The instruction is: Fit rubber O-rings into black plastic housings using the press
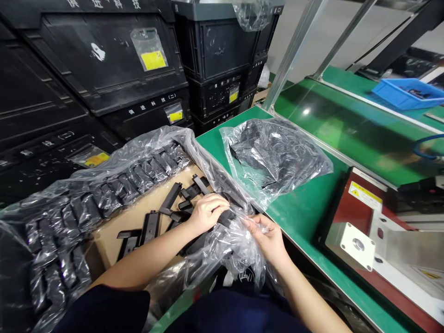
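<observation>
Stacked black crates bound far side. Green bench: bare strip between bagged bundle and machine; near edge beside clear plastic. Left hand, palm down, and right hand, fingers inward: close together, not touching, each pinching clear plastic. Clear plastic: crumpled, glossy, between hands. Black parts: loose on cardboard, beside left forearm.

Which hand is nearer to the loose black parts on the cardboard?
Left. The left hand is right beside the loose black parts; the right hand is farther off, to their right, with its fingers on the clear plastic.
</observation>
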A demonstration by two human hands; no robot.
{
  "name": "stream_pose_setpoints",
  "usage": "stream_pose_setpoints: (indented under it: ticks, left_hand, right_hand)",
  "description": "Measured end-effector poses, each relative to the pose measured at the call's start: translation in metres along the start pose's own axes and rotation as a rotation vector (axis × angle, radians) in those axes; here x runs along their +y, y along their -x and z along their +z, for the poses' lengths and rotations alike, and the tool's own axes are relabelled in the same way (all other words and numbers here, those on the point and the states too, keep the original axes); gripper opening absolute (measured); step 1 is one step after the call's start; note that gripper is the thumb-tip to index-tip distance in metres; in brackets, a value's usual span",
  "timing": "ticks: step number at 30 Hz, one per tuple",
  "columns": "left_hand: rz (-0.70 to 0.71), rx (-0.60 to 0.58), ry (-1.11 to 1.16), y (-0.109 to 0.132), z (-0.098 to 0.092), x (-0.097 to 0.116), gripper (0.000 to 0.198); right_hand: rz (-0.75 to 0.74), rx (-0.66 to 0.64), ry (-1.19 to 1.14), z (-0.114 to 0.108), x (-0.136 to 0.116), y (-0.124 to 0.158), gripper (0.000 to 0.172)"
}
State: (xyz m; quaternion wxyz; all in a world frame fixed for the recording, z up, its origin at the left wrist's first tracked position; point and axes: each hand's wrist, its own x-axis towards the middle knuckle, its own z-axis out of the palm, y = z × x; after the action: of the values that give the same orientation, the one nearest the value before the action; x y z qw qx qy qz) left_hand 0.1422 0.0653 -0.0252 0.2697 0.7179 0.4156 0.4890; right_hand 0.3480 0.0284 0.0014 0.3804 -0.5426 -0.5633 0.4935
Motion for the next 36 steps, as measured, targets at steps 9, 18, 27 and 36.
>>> stream_pose_setpoints:
  ticks: [9,18,27,36]
  left_hand:
    - [-0.275,0.114,0.224,-0.006,-0.004,0.025,0.015]
    - [-0.372,0.082,0.286,0.000,-0.010,0.004,0.022]
    - [-0.378,0.046,0.021,0.004,-0.019,-0.029,0.023]
    - [-0.531,0.087,-0.661,-0.082,-0.100,-0.137,0.019]
  right_hand:
    - [-0.020,-0.029,0.048,0.009,0.003,-0.008,0.065]
    - [-0.157,0.062,0.081,0.024,-0.008,-0.026,0.022]
    - [-0.236,0.045,0.080,-0.013,-0.020,-0.010,0.020]
    - [0.124,-0.055,-0.119,-0.033,0.008,0.028,0.028]
